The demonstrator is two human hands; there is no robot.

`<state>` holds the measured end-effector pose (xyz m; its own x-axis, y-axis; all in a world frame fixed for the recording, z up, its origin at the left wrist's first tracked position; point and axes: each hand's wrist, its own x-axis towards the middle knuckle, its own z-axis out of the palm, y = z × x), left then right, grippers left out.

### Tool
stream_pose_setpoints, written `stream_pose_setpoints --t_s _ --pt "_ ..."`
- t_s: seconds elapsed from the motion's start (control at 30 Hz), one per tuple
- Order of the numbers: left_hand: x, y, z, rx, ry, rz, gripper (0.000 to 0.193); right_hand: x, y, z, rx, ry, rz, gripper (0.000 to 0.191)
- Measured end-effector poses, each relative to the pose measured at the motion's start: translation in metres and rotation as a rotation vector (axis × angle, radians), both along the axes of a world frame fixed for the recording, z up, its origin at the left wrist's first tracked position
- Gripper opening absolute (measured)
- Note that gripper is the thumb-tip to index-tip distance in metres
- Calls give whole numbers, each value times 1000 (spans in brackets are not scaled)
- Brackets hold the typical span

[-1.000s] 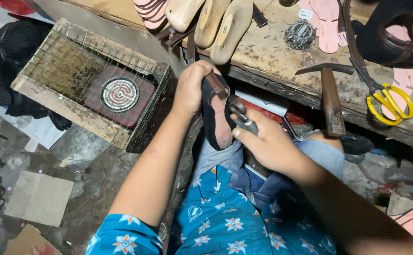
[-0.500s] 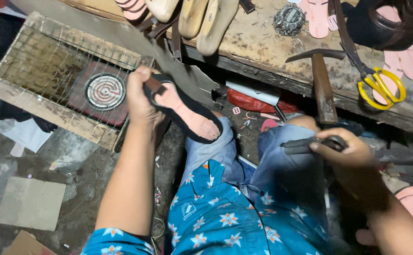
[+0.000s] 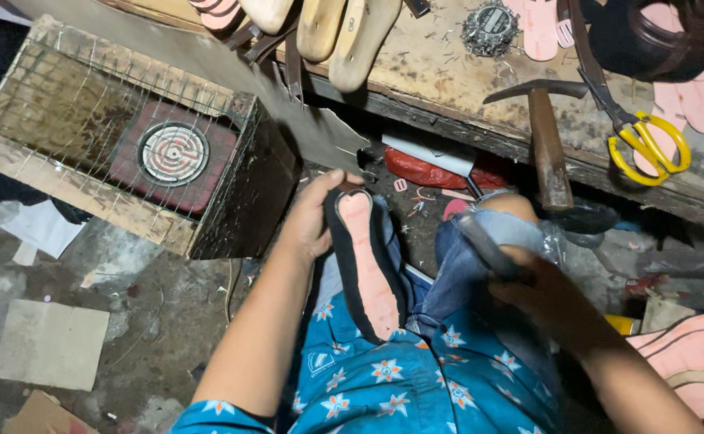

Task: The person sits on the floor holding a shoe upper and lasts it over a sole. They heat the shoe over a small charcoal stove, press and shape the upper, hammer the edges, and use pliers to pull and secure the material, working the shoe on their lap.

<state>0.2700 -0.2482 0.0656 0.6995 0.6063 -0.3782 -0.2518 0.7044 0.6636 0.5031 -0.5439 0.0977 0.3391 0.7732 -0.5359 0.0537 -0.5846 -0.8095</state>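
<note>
So the shoe (image 3: 364,265) is back down on the lap now, sole side up, pinkish insole showing inside the black edge. Half a second ago it was lifted up toward the wire-topped box (image 3: 127,145); now it sits just right of that box, toe pointing at the bench. Left hand (image 3: 311,221) is wrapped around the toe end. Right hand (image 3: 533,281) has swung in closer to the shoe, clenched on a dark tool (image 3: 480,241) that's blurred. The hammer (image 3: 545,137) lies untouched, up right of the shoe. Looks like the upper is being worked around the sole.
</note>
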Motion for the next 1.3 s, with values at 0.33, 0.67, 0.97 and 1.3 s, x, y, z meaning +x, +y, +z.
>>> stream_pose_setpoints --t_s 0.33,0.67,0.97,1.3 --pt "22 0 5 440 231 -79 29 -70 92 66 124 -324 118 36" --pt "22 -3 12 362 235 -49 25 -68 108 66 155 -362 175 33" --pt "24 -1 8 313 177 -74 26 -71 113 65 80 -312 152 33" --pt "23 0 -8 623 188 -89 28 -64 116 67 319 -684 423 20"
